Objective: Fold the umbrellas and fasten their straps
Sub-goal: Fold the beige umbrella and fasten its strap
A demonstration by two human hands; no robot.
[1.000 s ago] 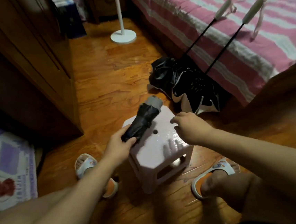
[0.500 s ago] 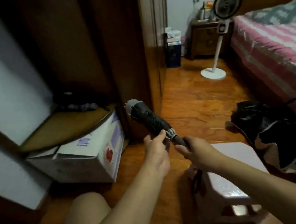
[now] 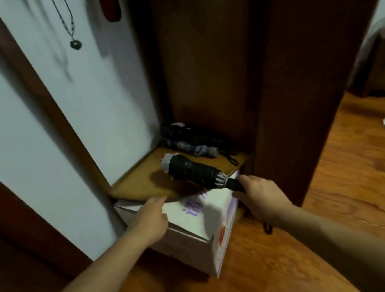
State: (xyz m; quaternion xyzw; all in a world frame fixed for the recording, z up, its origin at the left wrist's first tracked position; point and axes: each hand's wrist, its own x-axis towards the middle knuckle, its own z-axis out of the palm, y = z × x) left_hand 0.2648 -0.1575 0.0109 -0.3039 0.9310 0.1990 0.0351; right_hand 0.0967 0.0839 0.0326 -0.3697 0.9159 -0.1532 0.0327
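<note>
Fingers of the right hand (image 3: pixel 261 197) curl round the handle of the folded black compact umbrella (image 3: pixel 192 171), held just above the tan wooden board (image 3: pixel 134 185) that lies on the white printed cardboard box (image 3: pixel 199 223). Left hand (image 3: pixel 150 217): fingers relaxed, tips touching the board's front edge, umbrella beyond them. On the board's far side: a second folded dark umbrella with purple pattern (image 3: pixel 191 142).

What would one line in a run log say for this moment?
right hand: grips folded black umbrella by handle, over wooden shelf | left hand: holds nothing, above cardboard box | second folded umbrella: on shelf
</note>
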